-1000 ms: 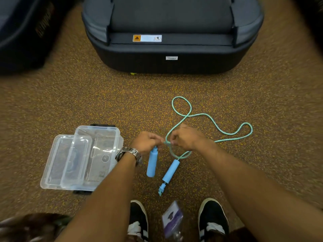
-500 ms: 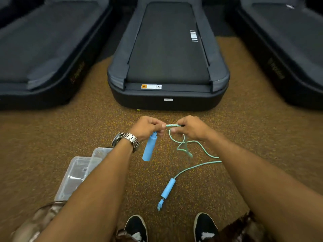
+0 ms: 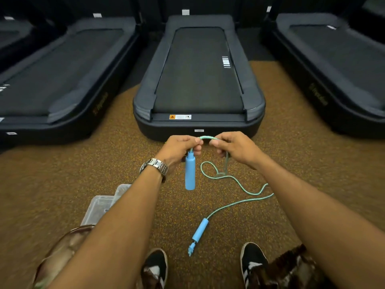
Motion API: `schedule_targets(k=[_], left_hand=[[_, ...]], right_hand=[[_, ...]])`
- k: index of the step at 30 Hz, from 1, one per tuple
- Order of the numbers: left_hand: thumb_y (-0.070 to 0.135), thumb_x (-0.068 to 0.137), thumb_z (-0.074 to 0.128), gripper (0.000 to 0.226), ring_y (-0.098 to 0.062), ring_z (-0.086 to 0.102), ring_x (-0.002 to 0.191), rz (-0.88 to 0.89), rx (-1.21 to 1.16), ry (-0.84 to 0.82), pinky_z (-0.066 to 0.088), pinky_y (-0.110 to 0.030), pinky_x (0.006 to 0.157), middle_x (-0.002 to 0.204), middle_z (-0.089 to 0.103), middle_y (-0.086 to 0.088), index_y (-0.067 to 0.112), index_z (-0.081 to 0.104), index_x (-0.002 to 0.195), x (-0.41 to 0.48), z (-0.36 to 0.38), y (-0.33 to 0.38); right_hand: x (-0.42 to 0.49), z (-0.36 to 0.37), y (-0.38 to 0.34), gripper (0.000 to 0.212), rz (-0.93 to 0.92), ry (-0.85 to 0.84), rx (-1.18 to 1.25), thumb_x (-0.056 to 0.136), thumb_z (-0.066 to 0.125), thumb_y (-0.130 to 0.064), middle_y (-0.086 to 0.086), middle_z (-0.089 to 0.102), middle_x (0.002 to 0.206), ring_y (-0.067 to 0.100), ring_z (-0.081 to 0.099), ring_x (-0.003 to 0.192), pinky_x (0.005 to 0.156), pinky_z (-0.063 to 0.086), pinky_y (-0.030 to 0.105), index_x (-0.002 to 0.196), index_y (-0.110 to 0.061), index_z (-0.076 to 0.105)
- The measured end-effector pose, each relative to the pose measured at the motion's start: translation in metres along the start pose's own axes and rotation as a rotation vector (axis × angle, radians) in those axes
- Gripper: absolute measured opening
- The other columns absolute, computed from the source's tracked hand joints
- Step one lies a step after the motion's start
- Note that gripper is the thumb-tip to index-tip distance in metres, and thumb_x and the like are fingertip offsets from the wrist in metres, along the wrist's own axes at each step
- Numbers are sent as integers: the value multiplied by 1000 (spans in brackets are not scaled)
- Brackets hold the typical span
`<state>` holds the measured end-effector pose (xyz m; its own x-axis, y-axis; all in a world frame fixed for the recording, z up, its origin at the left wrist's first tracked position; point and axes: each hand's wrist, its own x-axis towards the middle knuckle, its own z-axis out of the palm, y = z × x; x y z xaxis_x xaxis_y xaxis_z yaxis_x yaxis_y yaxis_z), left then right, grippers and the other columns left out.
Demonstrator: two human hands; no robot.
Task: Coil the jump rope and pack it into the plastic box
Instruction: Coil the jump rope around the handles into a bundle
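Left hand [image 3: 179,148] grip closed on jump rope [image 3: 233,180] above one blue handle [image 3: 190,173]; right hand [image 3: 235,148] grip pinching cord; other handle [image 3: 200,229] on floor.

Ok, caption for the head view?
Left hand and right hand stretch jump rope; one handle dangles.

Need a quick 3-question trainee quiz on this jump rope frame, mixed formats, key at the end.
1. True or false: both blue handles are off the floor.
2. Which hand pinches only the cord? A) left B) right
3. Fill in: the clear plastic box sits on the person's ___ side.

Key:
1. False. One handle hangs from the left hand; the other handle lies on the carpet.
2. B
3. left
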<state>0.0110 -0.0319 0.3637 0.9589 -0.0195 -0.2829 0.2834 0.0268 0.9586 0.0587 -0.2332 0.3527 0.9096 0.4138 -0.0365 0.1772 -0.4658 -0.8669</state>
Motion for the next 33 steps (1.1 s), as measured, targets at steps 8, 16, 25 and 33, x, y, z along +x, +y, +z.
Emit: schedule_targets(k=[8, 16, 25, 33], left_hand=[[30, 99, 53, 31, -10, 51, 51, -123, -429, -64, 48, -29, 68, 59, 51, 3, 16, 55, 71, -14, 6, 10], [30, 103, 40, 33, -22, 69, 106, 32, -811, 28, 48, -35, 96, 106, 74, -10, 17, 53, 76, -27, -8, 14], [26, 102, 47, 30, -20, 50, 98, 128, 15, 43, 39, -32, 81, 101, 60, -7, 17, 66, 80, -42, -11, 11], [32, 100, 50, 28, -26, 69, 87, 253, 245, 64, 57, -47, 86, 92, 73, -7, 16, 71, 91, -41, 17, -8]], right_hand=[[-13, 7, -2, 15, 87, 184, 148, 94, 68, -28, -5, 61, 62, 11, 52, 55, 56, 43, 30, 84, -18, 73], [-56, 16, 24, 20, 174, 119, -168, 97, 62, -34, -10, 60, 58, 5, 52, 52, 60, 44, 27, 86, -24, 75], [-74, 25, -3, 17, 57, -38, -147, 96, 61, -40, -12, 62, 65, -5, 52, 54, 56, 41, 18, 91, -30, 75], [-71, 18, -44, 17, -112, -44, -25, 95, 64, -36, -13, 61, 63, -3, 47, 54, 56, 37, 18, 94, -25, 77]])
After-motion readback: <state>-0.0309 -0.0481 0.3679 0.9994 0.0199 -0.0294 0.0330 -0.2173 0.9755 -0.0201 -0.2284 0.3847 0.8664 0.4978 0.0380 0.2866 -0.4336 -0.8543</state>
